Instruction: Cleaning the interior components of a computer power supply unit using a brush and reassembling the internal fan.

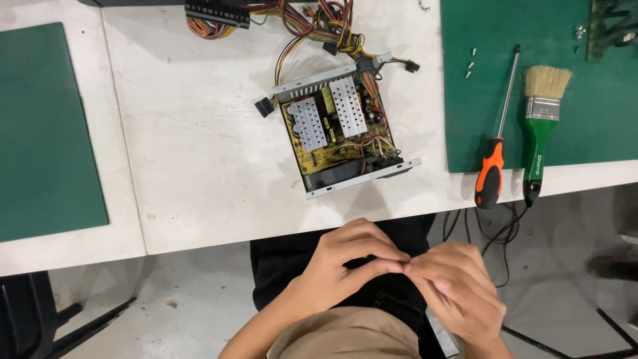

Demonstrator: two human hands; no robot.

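Fingertips of the left hand [345, 262] and right hand [458, 286] are pressed together below the desk [199, 166]; anything pinched cannot be told, opened power supply [342, 133] untouched.

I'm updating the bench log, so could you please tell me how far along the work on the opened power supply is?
Done: the power supply lies open on the white table, cover off, and loose screws sit on the green mat. In hand: the left hand and right hand meet fingertip to fingertip below the table edge; anything pinched is too small to see. Left: the screwdriver and brush lie unused, and the circuit board is in its case.
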